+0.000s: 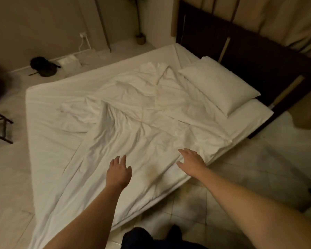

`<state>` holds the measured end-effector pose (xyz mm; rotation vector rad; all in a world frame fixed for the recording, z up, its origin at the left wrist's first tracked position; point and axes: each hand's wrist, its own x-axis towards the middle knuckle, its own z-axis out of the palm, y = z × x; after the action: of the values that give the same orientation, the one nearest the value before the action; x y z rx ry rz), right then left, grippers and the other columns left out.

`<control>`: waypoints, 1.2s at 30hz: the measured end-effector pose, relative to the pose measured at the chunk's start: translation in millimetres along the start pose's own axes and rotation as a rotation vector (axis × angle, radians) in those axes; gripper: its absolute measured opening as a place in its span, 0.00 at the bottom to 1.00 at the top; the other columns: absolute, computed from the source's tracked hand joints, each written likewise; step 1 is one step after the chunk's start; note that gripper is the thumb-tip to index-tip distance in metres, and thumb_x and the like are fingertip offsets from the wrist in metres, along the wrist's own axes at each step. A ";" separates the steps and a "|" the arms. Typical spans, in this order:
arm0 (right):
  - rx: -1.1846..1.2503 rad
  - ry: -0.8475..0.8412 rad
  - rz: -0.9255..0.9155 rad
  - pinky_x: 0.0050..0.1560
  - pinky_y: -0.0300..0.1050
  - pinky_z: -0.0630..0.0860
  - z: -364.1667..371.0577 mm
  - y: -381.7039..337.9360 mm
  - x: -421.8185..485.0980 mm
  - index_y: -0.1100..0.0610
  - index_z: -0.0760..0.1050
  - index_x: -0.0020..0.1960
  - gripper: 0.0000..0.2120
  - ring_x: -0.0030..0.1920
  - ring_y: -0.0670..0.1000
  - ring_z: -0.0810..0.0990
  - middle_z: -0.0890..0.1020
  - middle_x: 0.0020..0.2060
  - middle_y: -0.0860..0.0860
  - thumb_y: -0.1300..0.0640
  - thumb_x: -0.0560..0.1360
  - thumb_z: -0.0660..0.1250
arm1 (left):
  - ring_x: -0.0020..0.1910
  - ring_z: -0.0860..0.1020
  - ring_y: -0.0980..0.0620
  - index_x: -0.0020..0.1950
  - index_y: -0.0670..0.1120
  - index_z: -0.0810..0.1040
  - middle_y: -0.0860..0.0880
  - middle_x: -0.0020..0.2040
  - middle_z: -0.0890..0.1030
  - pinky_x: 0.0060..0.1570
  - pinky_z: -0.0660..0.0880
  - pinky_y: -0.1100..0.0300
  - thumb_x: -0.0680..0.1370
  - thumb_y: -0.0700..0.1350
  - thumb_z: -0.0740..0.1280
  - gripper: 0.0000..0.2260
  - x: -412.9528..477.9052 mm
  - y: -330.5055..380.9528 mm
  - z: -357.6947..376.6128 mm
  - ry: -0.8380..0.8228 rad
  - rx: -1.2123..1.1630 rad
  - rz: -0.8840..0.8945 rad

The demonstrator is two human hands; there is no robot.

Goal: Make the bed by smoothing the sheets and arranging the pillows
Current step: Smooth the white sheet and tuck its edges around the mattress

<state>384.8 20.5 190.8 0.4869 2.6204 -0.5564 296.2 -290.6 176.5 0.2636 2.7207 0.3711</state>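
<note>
Over rumpled sheet (142, 123), left grip (118, 169) and right grip (190, 161) spread loose, contact unclear

A bedroom is shown, though whether in a home or a rented room cannot be told. A low bed (48, 97) is covered in white, with a crumpled white sheet (133, 114) spread across it and a white pillow (221, 87) laid at its head edge against a dark wooden headboard (250, 56). Pale curtains (276, 18) are hung behind the headboard, the floor (196, 203) is laid in light tiles, and a wall socket (83, 35) and a small plant pot (140, 39) are seen by the plain wall beyond the bed's far edge.
</note>
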 end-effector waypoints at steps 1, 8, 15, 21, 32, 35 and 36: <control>0.008 0.008 0.019 0.76 0.53 0.60 -6.3 12.0 0.6 0.48 0.55 0.82 0.32 0.79 0.56 0.59 0.58 0.81 0.51 0.41 0.81 0.59 | 0.80 0.56 0.43 0.83 0.48 0.57 0.44 0.81 0.60 0.74 0.65 0.45 0.85 0.53 0.58 0.28 3.7 12.6 0.9 -0.003 0.000 0.015; 0.086 0.042 0.144 0.77 0.55 0.59 -39.7 82.2 22.2 0.49 0.54 0.82 0.33 0.79 0.57 0.57 0.57 0.81 0.52 0.41 0.81 0.60 | 0.81 0.56 0.43 0.83 0.48 0.58 0.43 0.81 0.60 0.75 0.65 0.43 0.85 0.54 0.58 0.28 62.9 80.3 11.6 -0.062 0.021 0.083; 0.143 0.046 0.266 0.77 0.51 0.58 -64.1 147.7 76.0 0.49 0.55 0.82 0.33 0.79 0.56 0.57 0.57 0.81 0.51 0.41 0.81 0.61 | 0.81 0.56 0.43 0.83 0.48 0.57 0.43 0.82 0.59 0.74 0.64 0.44 0.85 0.55 0.57 0.28 153.8 149.2 44.1 -0.170 0.000 0.124; 0.135 0.010 0.333 0.76 0.52 0.61 -84.9 194.0 136.2 0.49 0.56 0.82 0.33 0.79 0.55 0.59 0.59 0.80 0.52 0.41 0.80 0.62 | 0.80 0.56 0.43 0.83 0.49 0.57 0.43 0.82 0.59 0.74 0.65 0.44 0.85 0.55 0.56 0.27 213.0 211.6 77.8 -0.271 -0.045 0.128; 0.254 -0.050 0.349 0.76 0.53 0.63 -119.7 261.6 227.0 0.53 0.59 0.81 0.33 0.76 0.58 0.64 0.64 0.78 0.56 0.44 0.80 0.64 | 0.79 0.60 0.43 0.83 0.49 0.58 0.44 0.81 0.61 0.72 0.67 0.43 0.85 0.55 0.57 0.27 282.9 294.9 90.0 -0.321 -0.074 0.059; 0.291 -0.095 0.331 0.75 0.52 0.64 -130.5 295.4 263.5 0.53 0.59 0.81 0.32 0.76 0.58 0.65 0.64 0.78 0.56 0.45 0.81 0.64 | 0.79 0.60 0.43 0.83 0.50 0.58 0.44 0.81 0.61 0.72 0.66 0.43 0.85 0.55 0.57 0.27 305.1 323.0 99.5 -0.307 -0.091 -0.005; 0.297 -0.115 0.326 0.75 0.52 0.64 -134.0 307.6 277.6 0.53 0.59 0.81 0.32 0.75 0.59 0.65 0.65 0.78 0.56 0.45 0.81 0.64 | 0.79 0.60 0.43 0.82 0.50 0.58 0.44 0.81 0.61 0.72 0.66 0.43 0.84 0.55 0.58 0.27 311.9 334.4 103.7 -0.300 -0.095 -0.026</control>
<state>232.0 413.3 81.1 0.9240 2.2931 -0.8375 97.2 121.4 74.1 0.2370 2.4034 0.4159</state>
